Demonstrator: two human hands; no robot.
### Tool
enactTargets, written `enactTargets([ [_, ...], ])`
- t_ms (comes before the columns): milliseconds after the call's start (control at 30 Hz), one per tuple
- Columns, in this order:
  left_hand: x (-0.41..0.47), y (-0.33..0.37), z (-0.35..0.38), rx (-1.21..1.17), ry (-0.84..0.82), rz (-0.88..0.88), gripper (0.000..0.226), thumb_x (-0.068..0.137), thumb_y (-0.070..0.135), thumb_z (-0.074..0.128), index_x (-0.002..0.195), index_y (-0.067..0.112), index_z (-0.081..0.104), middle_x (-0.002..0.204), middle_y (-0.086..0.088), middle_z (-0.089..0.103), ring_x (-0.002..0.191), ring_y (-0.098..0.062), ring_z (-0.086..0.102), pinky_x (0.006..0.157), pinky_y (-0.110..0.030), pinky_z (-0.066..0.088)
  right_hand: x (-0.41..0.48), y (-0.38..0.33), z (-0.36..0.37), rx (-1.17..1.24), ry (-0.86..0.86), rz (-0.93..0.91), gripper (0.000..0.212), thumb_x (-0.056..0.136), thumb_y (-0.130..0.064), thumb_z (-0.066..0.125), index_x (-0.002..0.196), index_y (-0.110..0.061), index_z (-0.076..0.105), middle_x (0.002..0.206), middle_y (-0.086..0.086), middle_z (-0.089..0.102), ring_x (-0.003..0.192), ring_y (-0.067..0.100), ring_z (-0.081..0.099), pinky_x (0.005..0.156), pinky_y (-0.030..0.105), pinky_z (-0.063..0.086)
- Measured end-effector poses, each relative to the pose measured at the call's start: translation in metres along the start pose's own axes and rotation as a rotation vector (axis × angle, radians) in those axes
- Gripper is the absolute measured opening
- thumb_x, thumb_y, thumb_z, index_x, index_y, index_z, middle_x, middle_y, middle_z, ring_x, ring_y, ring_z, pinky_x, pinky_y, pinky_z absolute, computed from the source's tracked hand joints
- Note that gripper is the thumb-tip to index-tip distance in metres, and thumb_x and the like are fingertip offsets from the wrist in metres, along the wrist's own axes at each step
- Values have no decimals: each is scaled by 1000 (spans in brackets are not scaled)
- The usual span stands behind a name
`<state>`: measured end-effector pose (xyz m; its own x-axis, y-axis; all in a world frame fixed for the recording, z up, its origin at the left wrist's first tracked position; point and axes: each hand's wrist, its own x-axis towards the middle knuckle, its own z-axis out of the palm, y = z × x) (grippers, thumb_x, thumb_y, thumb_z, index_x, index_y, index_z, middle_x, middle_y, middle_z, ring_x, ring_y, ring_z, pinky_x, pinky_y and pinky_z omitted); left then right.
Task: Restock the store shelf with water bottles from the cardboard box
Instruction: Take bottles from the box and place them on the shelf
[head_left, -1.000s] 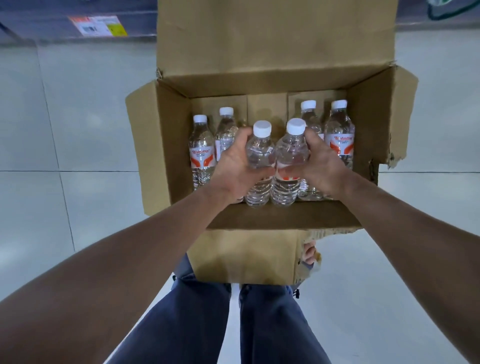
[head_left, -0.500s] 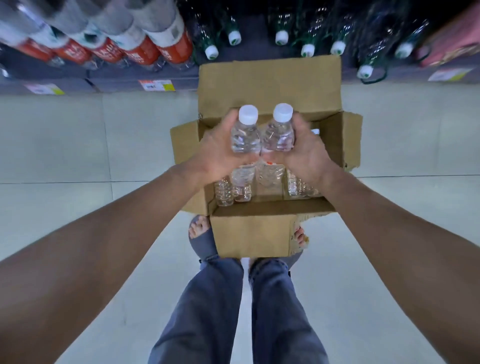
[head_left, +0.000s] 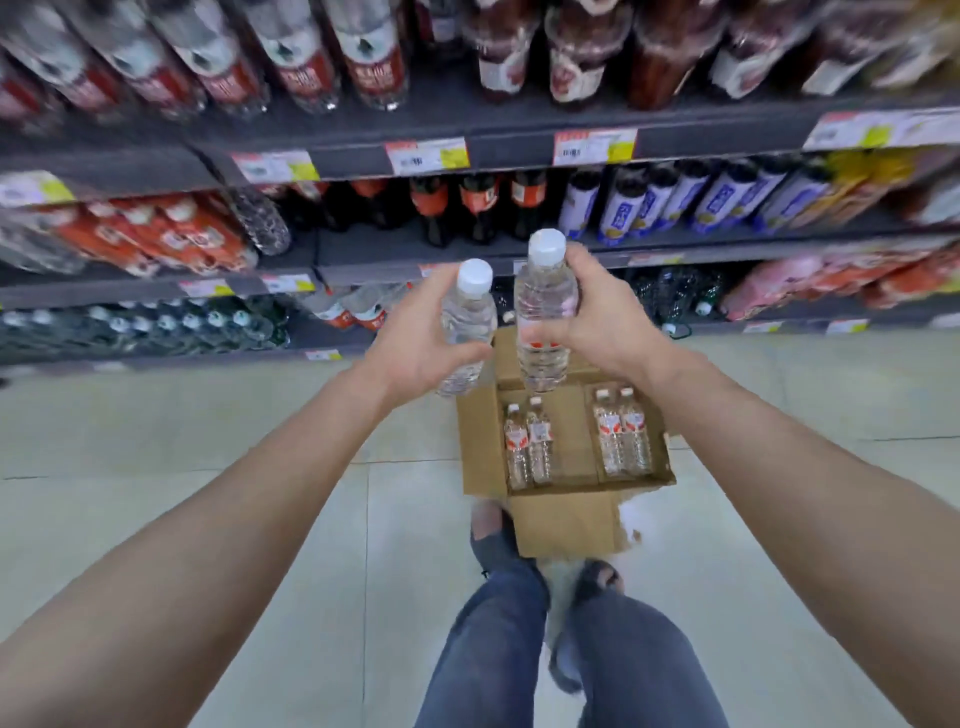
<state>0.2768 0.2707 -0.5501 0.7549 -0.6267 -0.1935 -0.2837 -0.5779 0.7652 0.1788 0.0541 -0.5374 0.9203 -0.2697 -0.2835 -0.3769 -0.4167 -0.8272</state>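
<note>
My left hand (head_left: 422, 343) grips a clear water bottle (head_left: 467, 317) with a white cap. A second bottle (head_left: 545, 306) of the same kind is held upright in my right hand (head_left: 602, 317), a little higher. Both bottles are raised above the open cardboard box (head_left: 566, 519) on the floor. Inside the box stand two pairs of small water bottles (head_left: 529, 447), one pair at the left and another pair (head_left: 622, 434) at the right. The grey store shelf (head_left: 363, 254) rises just beyond my hands.
Shelf rows hold red-labelled bottles (head_left: 363, 57), dark cola bottles (head_left: 472, 208), blue-labelled bottles (head_left: 675, 202) and green bottles (head_left: 156, 322) low at the left. Yellow price tags (head_left: 426, 156) line the shelf edges. My legs and feet (head_left: 545, 597) stand behind the box on the pale tiled floor.
Both hands lifted the two bottles out of the box and up toward the shelf. The view tilted upward, bringing the shelf rows into sight.
</note>
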Motion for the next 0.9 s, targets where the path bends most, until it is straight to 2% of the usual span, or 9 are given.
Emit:
enactTargets([
  [100,-42,29,-56,-18,71,10,75,76,19,92,129,43,45,114,17,66,111,-10,63,93,-32,47,-28,-69,-8,-31,-32,-93,77,73,-23,91,135,-41,49,107,-23,69,95,-4,66,85,17,50],
  [167,-71,48,-90,-12,130,29,76,75,23,94,132,42,46,114,17,65,111,-12,64,96,-34,49,-50,-110,-10,-40,-33,-145,79,74,-26,90,139,-41,48,112,-24,67,101,-5,64,83,14,47],
  [233,-105,65,-123,0,203,50,79,75,25,95,137,35,48,113,14,66,109,-13,64,97,-34,50,-75,-148,-9,-34,-22,-197,84,73,-30,90,143,-40,46,123,-18,66,113,8,64,92,24,50],
  [333,-165,88,-165,-7,295,51,75,74,22,95,133,36,50,105,21,67,94,6,64,85,-18,49,-119,-200,-5,-9,0,-264,83,72,-23,88,142,-41,47,119,-14,69,113,12,65,96,31,53],
  [367,-186,95,-177,-6,311,52,74,74,21,95,130,39,49,106,21,67,95,9,63,83,-18,48,-135,-216,-3,-8,4,-290,83,73,-22,87,142,-43,47,118,-14,69,112,12,65,97,33,53],
  [500,-276,118,-222,-50,366,34,69,73,24,95,124,41,51,108,19,70,96,7,68,83,-23,52,-200,-274,16,18,-4,-352,88,72,-25,88,147,-43,44,128,-13,67,119,13,63,105,37,51],
  [600,-339,130,-255,-81,389,23,64,74,25,96,118,45,54,108,15,73,97,-1,73,92,-34,58,-243,-317,33,18,-35,-393,90,70,-31,89,148,-38,44,139,-13,61,127,12,58,108,40,48],
  [700,-391,131,-290,-82,405,25,64,71,26,98,116,44,57,109,11,75,101,-9,75,98,-45,60,-276,-364,57,-27,-46,-453,94,74,-30,89,153,-40,39,144,-12,58,132,13,53,110,36,45],
  [900,-480,97,-375,-83,500,13,66,71,30,98,119,45,55,114,9,74,103,-8,74,95,-40,62,-304,-455,136,-35,-58,-543,96,75,-29,90,154,-37,36,150,-11,53,133,16,53,98,33,52],
])
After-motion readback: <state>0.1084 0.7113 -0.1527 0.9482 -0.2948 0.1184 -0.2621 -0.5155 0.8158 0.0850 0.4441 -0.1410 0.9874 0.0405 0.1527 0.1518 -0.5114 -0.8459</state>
